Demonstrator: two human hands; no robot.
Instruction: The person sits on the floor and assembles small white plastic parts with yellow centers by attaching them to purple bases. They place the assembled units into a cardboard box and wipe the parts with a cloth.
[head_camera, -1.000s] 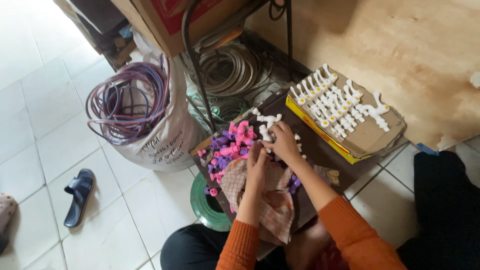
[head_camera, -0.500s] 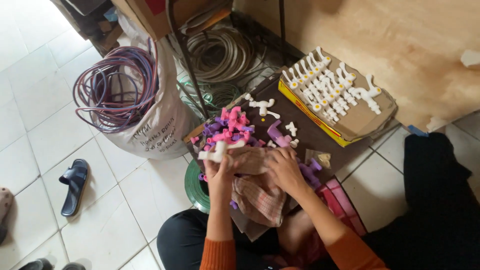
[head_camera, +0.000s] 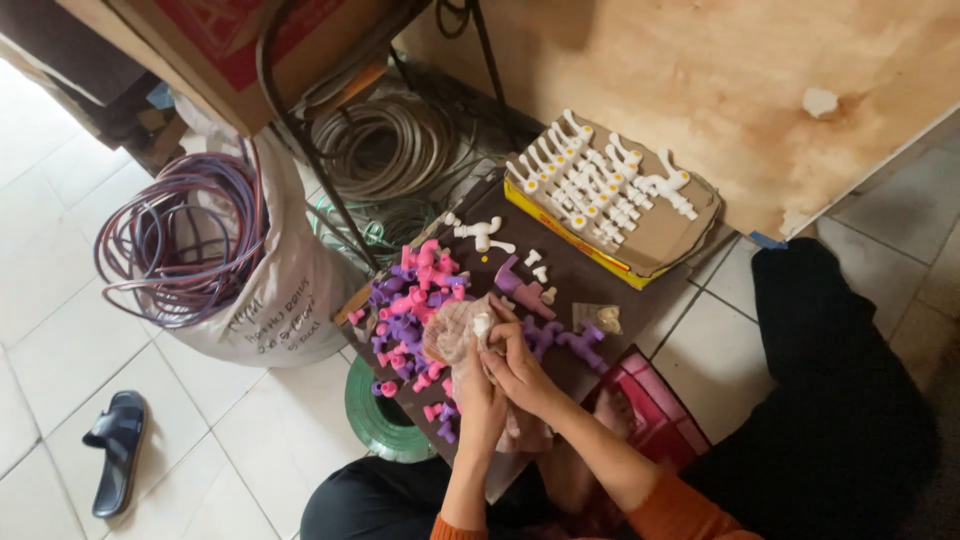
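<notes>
My left hand (head_camera: 482, 400) and my right hand (head_camera: 520, 368) are pressed together over a dark board (head_camera: 580, 285). Both grip a small white plastic tap fitting (head_camera: 483, 323) wrapped in a checked cloth (head_camera: 455, 332). Just left of the hands lies a heap of pink and purple plastic taps (head_camera: 410, 305). A few purple taps (head_camera: 565, 340) lie to the right of the hands.
A cardboard tray of white plastic taps (head_camera: 600, 190) lies at the back right. A white sack holds a purple cable coil (head_camera: 185, 240) at the left; grey hose coils (head_camera: 385, 145) lie behind. A green coil (head_camera: 375, 415) sits under the board, a black sandal (head_camera: 115, 450) on the tiles.
My hands have drawn together around the cloth and the white tap. The view has shifted, and the pile of coloured taps now lies left of the hands.
</notes>
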